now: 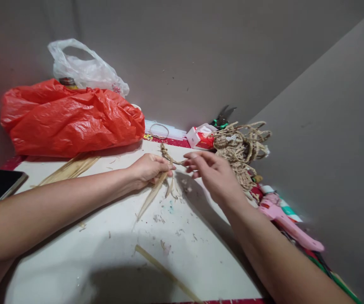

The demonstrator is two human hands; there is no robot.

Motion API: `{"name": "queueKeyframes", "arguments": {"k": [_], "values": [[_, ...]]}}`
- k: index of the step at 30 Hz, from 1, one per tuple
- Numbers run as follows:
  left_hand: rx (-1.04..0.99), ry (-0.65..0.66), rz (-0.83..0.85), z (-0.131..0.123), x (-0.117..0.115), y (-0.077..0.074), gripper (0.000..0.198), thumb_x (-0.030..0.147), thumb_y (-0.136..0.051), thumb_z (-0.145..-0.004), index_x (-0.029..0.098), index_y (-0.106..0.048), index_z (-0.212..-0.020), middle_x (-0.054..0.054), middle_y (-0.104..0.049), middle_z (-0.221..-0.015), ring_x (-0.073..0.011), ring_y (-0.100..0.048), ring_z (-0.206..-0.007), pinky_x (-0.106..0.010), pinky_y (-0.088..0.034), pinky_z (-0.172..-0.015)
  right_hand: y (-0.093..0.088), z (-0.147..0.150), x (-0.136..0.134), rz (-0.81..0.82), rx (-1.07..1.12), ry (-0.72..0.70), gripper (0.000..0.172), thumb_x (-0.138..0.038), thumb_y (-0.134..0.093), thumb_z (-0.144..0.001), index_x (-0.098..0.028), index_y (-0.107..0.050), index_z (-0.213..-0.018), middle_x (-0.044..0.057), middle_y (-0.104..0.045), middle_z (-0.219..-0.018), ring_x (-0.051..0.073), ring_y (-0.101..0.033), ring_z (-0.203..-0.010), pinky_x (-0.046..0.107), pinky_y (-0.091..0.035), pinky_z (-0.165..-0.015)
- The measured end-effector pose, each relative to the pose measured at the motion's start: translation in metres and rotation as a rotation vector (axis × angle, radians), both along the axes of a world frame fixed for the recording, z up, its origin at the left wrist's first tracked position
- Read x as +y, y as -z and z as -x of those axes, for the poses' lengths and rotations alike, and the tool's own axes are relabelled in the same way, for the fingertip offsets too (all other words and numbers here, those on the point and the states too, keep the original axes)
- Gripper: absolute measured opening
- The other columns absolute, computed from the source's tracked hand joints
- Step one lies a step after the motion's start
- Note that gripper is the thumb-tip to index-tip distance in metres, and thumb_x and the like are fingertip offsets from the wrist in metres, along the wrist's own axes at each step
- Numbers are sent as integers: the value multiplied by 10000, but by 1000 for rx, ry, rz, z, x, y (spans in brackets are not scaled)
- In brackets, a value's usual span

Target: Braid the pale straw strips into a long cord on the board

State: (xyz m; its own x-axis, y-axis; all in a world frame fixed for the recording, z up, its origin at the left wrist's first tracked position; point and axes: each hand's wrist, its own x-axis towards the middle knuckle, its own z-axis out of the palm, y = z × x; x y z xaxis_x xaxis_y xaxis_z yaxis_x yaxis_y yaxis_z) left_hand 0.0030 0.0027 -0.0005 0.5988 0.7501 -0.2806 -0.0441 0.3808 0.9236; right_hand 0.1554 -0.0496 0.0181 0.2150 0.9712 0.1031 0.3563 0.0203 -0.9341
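My left hand (152, 169) pinches a short braid of tan dried plant fibre (165, 151) above the middle of the white tabletop. Pale flat leaf strips (152, 197) hang down from under its fingertips toward me. To the right, my right hand (211, 171) has its fingers curled and closed at the end of a twisted strand (179, 162) that runs out from the braid. Its fingertips partly hide that end. A loose flat strip (165, 270) lies on the table close to me.
A red plastic bag (74, 122) fills the back left, beside dried leaf strips (71, 168) and a phone (0, 185). At the right are a heap of braided cord (238, 147), a pink glue gun (292, 228) and green-handled cutters (222, 118). Fibre scraps (159, 218) dot the white tabletop (58, 257).
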Motion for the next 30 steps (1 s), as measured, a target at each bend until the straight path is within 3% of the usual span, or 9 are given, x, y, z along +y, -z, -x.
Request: {"name": "queueKeyframes", "arguments": {"k": [3,5,8,10,14,17,22,30], "values": [[4,25,-20,-1,0,5,182,123,-508,-776,116,-515,-594,26,-481,-411,-25,-344,-324,-179,-146,-360,15,5,5,279,334,-249,248,-401,-620,-739,-160,-563,-742,14,-552,-604,103,-494,-518,223,-413,-496],[5,24,-35,-2,0,7,136,103,-494,-765,125,-505,-631,3,-537,-459,-38,-399,-345,-173,-161,-356,21,9,4,412,485,-349,259,-394,-611,-747,-148,-536,-712,-12,-501,-554,54,-384,-419,179,-333,-399],[-8,-45,-53,-4,-2,9,72,83,-523,-726,147,-490,-730,24,-554,-479,-33,-373,-325,-160,-170,-353,20,9,3,537,615,-378,233,-336,-629,-732,-140,-505,-706,-58,-399,-531,10,-204,-380,130,-129,-329],[-9,-97,-65,-5,-4,9,123,60,-525,-707,158,-469,-755,39,-551,-477,-30,-372,-324,-149,-206,-364,17,7,3,589,640,-378,237,-323,-641,-721,-145,-485,-702,-90,-291,-511,11,-151,-391,122,-76,-335],[-14,-87,-115,-6,-6,8,126,53,-510,-718,157,-440,-706,19,-573,-493,-52,-467,-385,-146,-298,-416,17,2,5,611,526,-397,290,-422,-592,-762,-160,-482,-707,-105,-210,-497,25,-109,-393,131,-77,-328],[29,-49,-169,-5,-4,11,103,82,-525,-728,154,-455,-704,6,-583,-505,-67,-492,-411,-150,-289,-419,19,-1,7,638,436,-459,325,-467,-533,-803,-171,-468,-687,-104,-210,-481,32,-92,-384,139,-73,-320],[79,2,-400,-2,4,13,69,77,-495,-721,138,-499,-689,12,-586,-577,-45,-471,-476,-156,-336,-492,20,-5,8,670,523,-525,355,-438,-506,-831,-183,-380,-618,-107,-196,-464,32,-63,-380,148,-72,-325],[396,249,-724,7,8,-4,120,118,-468,-723,144,-575,-769,24,-553,-560,-78,-425,-468,-188,-293,-470,23,5,4,586,488,-321,291,-318,-521,-775,-182,-395,-550,-105,-215,-393,31,-99,-346,147,-90,-310]]}}
